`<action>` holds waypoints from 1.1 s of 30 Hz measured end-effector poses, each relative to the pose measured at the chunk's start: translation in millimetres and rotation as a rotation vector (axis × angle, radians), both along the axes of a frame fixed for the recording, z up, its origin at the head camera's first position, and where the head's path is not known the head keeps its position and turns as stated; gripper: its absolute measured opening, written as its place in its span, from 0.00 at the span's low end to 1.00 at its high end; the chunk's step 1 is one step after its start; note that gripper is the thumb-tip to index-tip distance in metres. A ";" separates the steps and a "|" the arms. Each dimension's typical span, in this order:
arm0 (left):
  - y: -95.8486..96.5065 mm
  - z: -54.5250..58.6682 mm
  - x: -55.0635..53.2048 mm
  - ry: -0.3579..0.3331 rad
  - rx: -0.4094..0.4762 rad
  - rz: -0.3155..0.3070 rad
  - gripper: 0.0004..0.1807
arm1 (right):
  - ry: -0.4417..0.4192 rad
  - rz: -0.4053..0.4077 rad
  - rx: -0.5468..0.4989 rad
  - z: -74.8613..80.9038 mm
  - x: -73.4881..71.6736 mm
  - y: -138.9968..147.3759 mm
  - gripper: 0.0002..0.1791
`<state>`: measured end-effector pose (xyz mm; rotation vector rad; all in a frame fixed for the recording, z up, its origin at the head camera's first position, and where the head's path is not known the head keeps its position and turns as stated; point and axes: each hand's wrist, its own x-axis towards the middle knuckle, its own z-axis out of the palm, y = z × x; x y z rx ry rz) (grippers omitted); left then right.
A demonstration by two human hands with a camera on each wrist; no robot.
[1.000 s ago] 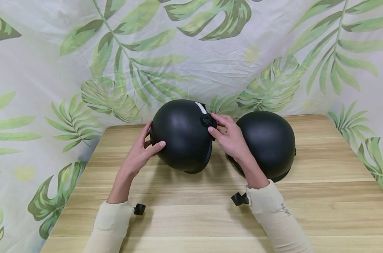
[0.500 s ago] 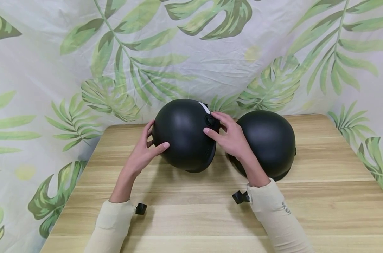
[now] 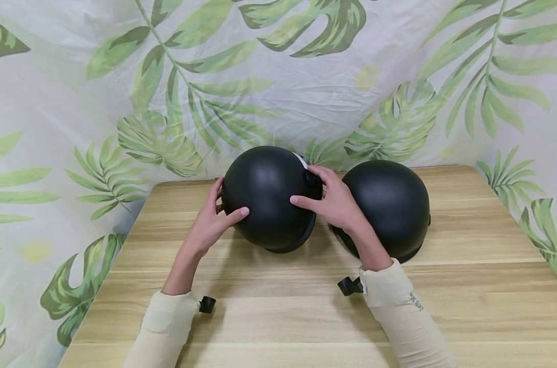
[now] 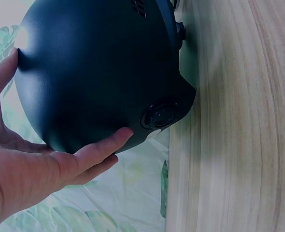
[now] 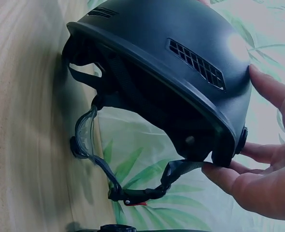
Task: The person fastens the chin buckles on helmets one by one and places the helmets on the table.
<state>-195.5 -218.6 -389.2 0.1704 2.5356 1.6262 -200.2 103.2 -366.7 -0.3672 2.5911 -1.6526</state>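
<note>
In the head view, the left hand point(image 3: 204, 222) and the right hand point(image 3: 335, 204) grasp the held helmet point(image 3: 264, 194) between them, left of centre toward the far edge of the table point(image 3: 278, 317). The left thumb presses the near left of the black shell while the fingers wrap round its left side. The right thumb lies on the near right, and the fingers grip farther back by a round knob point(image 3: 310, 177) and a white mark point(image 3: 301, 160). Just to the right stands the other helmet point(image 3: 388, 209), dome up on the table, partly behind the right wrist. Beyond hangs a leaf-print cloth point(image 3: 324, 87). A small black mount point(image 3: 207, 305) juts out by the left cuff, and a similar one by the right.

The left wrist view shows the left hand's spread grip on the shell, one fingertip near a round fitting point(image 4: 160, 116) low on the left side.

In the right wrist view, the held helmet is tilted, a slotted vent point(image 5: 196, 63) in its shell. The right hand clasps shell and rim, and a chin strap point(image 5: 104, 169) with a buckle point(image 5: 135, 197) loops below. Whether the helmet touches the table, I cannot tell.
</note>
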 end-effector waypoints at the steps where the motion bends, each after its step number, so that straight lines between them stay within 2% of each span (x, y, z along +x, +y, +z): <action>1: -0.2 0.4 0.2 0.001 -0.006 0.001 0.60 | -0.013 0.003 -0.009 0.2 -0.1 0.4 0.51; 12: -3.2 1.0 1.4 0.046 -0.069 0.027 0.59 | -0.153 0.057 -0.080 -8.0 -5.6 2.9 0.51; 24: -13.3 7.5 3.7 0.073 -0.127 0.055 0.61 | -0.193 0.069 -0.122 -20.7 -11.6 -10.3 0.49; 33: -19.2 10.1 3.3 0.061 -0.140 0.056 0.60 | -0.212 0.079 -0.147 -28.2 -14.4 -15.9 0.44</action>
